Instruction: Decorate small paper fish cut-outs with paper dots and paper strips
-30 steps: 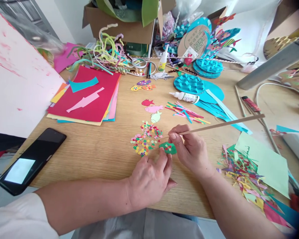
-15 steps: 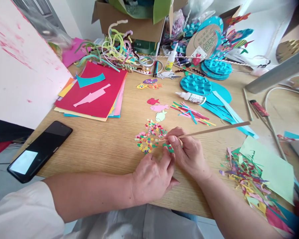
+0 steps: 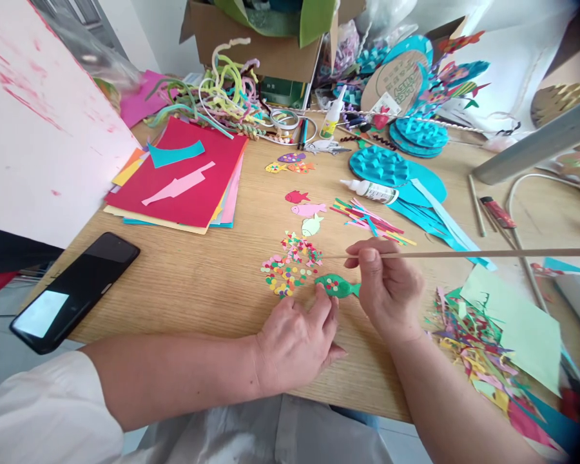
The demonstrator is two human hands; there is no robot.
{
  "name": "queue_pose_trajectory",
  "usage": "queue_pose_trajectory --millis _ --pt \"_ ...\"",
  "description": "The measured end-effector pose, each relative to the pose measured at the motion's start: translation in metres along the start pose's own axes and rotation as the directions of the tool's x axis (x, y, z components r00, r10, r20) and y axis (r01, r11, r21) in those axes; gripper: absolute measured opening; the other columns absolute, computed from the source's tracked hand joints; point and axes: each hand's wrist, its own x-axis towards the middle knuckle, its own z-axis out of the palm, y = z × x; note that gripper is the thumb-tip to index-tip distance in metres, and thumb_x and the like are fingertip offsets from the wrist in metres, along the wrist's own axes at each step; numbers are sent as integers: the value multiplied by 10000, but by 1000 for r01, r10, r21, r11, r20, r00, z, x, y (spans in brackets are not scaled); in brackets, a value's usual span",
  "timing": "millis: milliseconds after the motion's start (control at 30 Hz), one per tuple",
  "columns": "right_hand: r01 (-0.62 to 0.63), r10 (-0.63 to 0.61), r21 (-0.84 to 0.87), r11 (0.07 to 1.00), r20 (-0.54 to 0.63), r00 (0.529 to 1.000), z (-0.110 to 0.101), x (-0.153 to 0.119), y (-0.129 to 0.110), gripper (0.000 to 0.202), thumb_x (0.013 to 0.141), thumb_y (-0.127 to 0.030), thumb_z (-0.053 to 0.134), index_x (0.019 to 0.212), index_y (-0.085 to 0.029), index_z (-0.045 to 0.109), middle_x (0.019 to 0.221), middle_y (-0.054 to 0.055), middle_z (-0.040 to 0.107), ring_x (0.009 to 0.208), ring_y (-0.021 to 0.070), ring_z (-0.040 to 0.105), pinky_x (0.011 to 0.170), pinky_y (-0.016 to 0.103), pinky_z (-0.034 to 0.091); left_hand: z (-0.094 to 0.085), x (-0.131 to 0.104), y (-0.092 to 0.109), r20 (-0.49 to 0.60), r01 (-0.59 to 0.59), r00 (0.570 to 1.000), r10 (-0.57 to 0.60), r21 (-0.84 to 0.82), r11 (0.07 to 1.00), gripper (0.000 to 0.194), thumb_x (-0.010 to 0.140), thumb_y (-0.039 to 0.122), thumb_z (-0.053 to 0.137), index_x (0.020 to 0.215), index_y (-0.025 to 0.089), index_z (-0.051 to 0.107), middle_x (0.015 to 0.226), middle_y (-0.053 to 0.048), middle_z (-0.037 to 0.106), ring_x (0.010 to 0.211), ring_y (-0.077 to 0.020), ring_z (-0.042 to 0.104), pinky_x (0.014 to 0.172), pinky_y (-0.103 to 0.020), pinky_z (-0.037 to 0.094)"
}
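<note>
Green paper fish cut-out: flat on desk, long axis left-right, beside confetti pile. Left hand fingertips pinning its left end. Right hand, at its tail, pinching thin wooden stick.

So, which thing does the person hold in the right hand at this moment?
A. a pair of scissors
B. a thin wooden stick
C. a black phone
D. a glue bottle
B: the right hand pinches a thin wooden stick that points at the pile of paper dots, while the left hand steadies the green paper fish.
</note>
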Motion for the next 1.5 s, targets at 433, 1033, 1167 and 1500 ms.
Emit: queue_pose_trajectory --millis 433,1033,1167,1500 --pt "-61 43 -72 996 -234 971 -12 14 7 339 977 -378 440 768 -179 619 554 -28 574 492 100 565 494 234 444 3 0 -2 7 1 1000 0 -39 999 623 954 535 357 1367 85 479 1400 -222 482 715 -193 638 724 -382 488" --pt "-52 48 104 993 41 998 -12 12 -2 170 956 -284 512 943 -199 658 802 17 651 721 134 633 661 293 496 1 0 -1 6 -5 1000 5 -13 1000 639 948 534 373 1375 69 471 1407 -244 474 697 -204 648 701 -381 489" --pt "-28 30 130 991 -15 999 -11 12 -5 222 963 -286 499 844 -193 662 742 8 643 650 115 620 594 262 492 2 0 0 7 0 1000 0 -11 1000 632 952 529 363 1376 73 471 1405 -240 477 674 -192 639 692 -379 492" --pt "-12 15 139 990 -26 1000 -6 8 -4 249 952 -313 515 767 -192 629 693 -7 621 588 103 596 535 238 483 1 0 0 8 -5 1000 5 -11 1000 628 956 528 355 1376 77 475 1398 -237 485 669 -183 637 691 -373 500"
